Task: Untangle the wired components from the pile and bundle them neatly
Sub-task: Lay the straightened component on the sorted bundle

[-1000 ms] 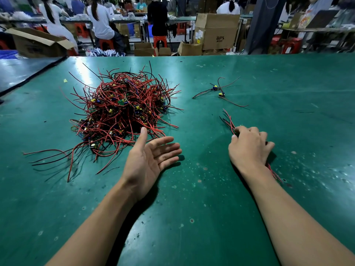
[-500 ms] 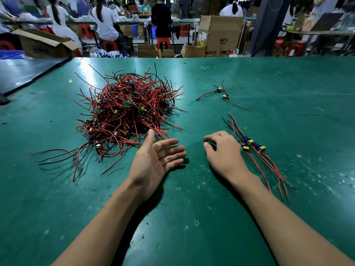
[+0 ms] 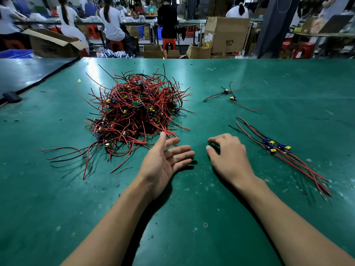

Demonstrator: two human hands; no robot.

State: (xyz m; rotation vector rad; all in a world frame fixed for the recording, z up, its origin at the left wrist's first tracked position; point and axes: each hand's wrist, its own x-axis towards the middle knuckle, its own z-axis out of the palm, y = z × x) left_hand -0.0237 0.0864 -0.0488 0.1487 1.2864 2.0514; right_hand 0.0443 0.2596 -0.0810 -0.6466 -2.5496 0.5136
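A tangled pile of red and black wired components with small blue and yellow parts lies on the green table, left of centre. To the right lies a straightened bundle of several components, wires running diagonally. My left hand rests palm up with straight fingers just below the pile's near edge, holding nothing. My right hand hovers palm down between the left hand and the bundle, fingers loosely bent and empty.
Two loose wired components lie farther back on the right. A darker table adjoins at the left. Beyond the far edge stand cardboard boxes, red stools and several people at other benches.
My right hand let go of the bundle on the right and moved left toward the left hand. The bundle now lies uncovered. The left hand stayed put.
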